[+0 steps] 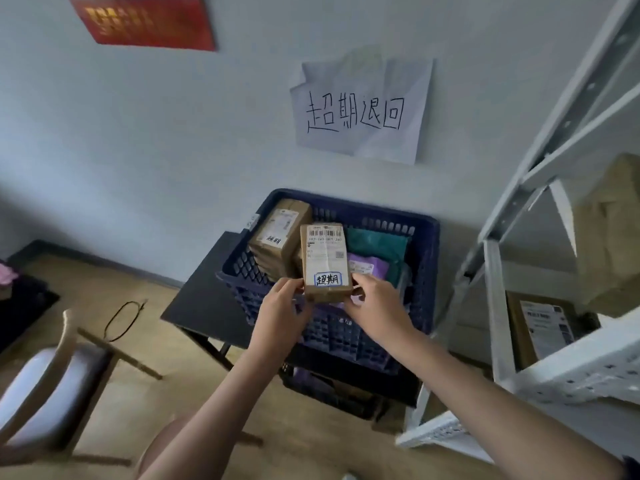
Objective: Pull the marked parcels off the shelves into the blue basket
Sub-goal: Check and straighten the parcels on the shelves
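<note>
Marked parcel (325, 263) pinched at near end by L hand (282, 315) & R hand (375, 308) fingers, label up, over blue basket (427, 268), prob for drop-in.

Single head-worn wide-angle view looks forward and down, close over the blue basket (424, 268) against the wall.

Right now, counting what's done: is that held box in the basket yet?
Not yet: both hands hold the box above the basket.
</note>
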Available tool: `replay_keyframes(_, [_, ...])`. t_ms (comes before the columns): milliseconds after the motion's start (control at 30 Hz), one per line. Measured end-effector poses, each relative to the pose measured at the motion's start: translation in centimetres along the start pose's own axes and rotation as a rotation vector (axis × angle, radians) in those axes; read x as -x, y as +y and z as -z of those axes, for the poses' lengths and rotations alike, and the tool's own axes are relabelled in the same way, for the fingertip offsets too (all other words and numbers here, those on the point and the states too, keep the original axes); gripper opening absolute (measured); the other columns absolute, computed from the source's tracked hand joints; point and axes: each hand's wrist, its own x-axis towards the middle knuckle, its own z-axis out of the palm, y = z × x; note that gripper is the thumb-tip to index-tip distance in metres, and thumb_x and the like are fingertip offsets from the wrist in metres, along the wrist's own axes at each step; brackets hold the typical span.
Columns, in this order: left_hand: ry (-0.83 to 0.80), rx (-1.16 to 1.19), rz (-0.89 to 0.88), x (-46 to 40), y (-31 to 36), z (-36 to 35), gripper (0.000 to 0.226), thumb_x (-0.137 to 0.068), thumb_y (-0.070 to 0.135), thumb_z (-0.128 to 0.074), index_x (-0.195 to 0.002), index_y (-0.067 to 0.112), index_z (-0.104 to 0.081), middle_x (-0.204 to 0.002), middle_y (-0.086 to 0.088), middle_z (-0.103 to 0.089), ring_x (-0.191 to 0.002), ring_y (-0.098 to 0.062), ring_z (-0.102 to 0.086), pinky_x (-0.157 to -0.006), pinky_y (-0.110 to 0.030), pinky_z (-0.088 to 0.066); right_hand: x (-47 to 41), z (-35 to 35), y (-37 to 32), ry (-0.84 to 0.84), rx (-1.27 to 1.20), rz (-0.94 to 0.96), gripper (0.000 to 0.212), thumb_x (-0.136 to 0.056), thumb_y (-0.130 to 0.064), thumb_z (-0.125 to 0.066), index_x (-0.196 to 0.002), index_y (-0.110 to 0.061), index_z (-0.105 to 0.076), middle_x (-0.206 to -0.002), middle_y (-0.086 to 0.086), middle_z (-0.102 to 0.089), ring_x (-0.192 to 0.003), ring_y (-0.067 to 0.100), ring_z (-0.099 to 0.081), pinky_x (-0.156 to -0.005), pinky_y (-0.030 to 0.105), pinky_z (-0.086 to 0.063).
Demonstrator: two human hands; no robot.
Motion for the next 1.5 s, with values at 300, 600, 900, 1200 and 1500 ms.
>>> replay_keyframes(300, [-0.206, 0.013, -0.069, -12.9, -6.3, -0.9, 0.034, -0.086, 0.013, -0.070, -0.120, 0.015, -0.064, -0.111, 0.005, -0.062, -0.095, -0.013, -0.061, -0.084, -0.031, -0.055, -9.2, -5.0, 1.1, 0.110, 0.063, -0.198, 0.032, -0.086, -0.017, -0.074, -0.118, -0.019, -0.071, -0.103, -0.005, -0.074, -0.089, 0.008, -0.066, -0.078, 0.023, -0.055])
replay_keyframes(600, [-0.429, 0.028, -0.090, -19.5, -10.3, -1.7, 0.032, -0.085, 0.016, -0.073, -0.116, 0.016, -0.066, -0.102, 0.007, -0.062, -0.084, -0.002, -0.058, -0.069, -0.010, -0.046, -13.5, -9.1, 2.1, 0.164, 0.051, -0.392, 0.029, -0.085, -0.015, -0.073, -0.114, -0.017, -0.072, -0.098, -0.004, -0.074, -0.081, 0.007, -0.065, -0.071, 0.020, -0.052])
replay_keyframes(900, [-0.510, -0.185, -0.031, -21.9, -10.8, -3.2, 0.012, -0.086, 0.019, -0.065, -0.086, 0.012, -0.055, -0.086, -0.001, -0.056, -0.073, -0.013, -0.053, -0.057, -0.024, -0.043, -16.5, -10.4, 3.8, 0.106, 0.059, -0.463, 0.025, -0.083, -0.017, -0.073, -0.107, -0.014, -0.071, -0.096, 0.003, -0.071, -0.082, 0.016, -0.065, -0.069, 0.032, -0.054])
replay_keyframes(1200, [-0.511, -0.215, 0.076, -23.9, -9.7, -3.3, 0.014, -0.087, 0.020, -0.066, -0.085, 0.010, -0.057, -0.081, -0.002, -0.061, -0.071, -0.015, -0.058, -0.054, -0.028, -0.048, -18.4, -10.4, 5.0, 0.067, 0.022, -0.441, 0.019, -0.081, -0.012, -0.070, -0.099, -0.013, -0.070, -0.093, 0.002, -0.068, -0.081, 0.015, -0.063, -0.070, 0.033, -0.055])
replay_keyframes(1500, [-0.447, -0.185, 0.075, -21.2, -9.5, -0.8, 0.033, -0.091, 0.028, -0.067, -0.119, 0.011, -0.061, -0.104, -0.001, -0.069, -0.090, -0.015, -0.063, -0.072, -0.027, -0.052, -15.0, -7.0, 4.7, 0.036, -0.055, -0.434, 0.053, -0.087, -0.017, -0.074, -0.136, -0.010, -0.059, -0.120, 0.001, -0.067, -0.097, 0.011, -0.064, -0.083, 0.023, -0.053])
